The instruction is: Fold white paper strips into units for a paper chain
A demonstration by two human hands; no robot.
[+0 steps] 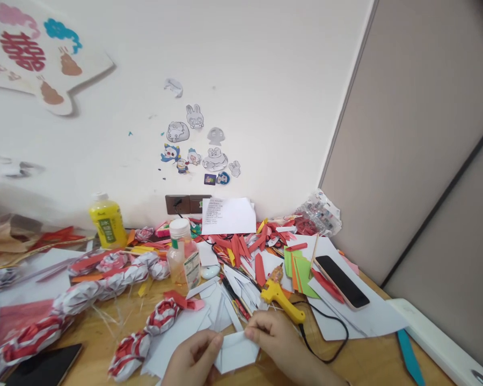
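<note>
White wall (282, 107) stands behind a wooden table (92, 343) with many paper pieces (260, 268). At the near side, one folded white paper (238, 355) is between left hand (193, 358) and right hand (276, 335); both touch it, neither is nearer. Each hand pinches one far corner. Its long axis seems to run left to right, the right end slightly farther
</note>
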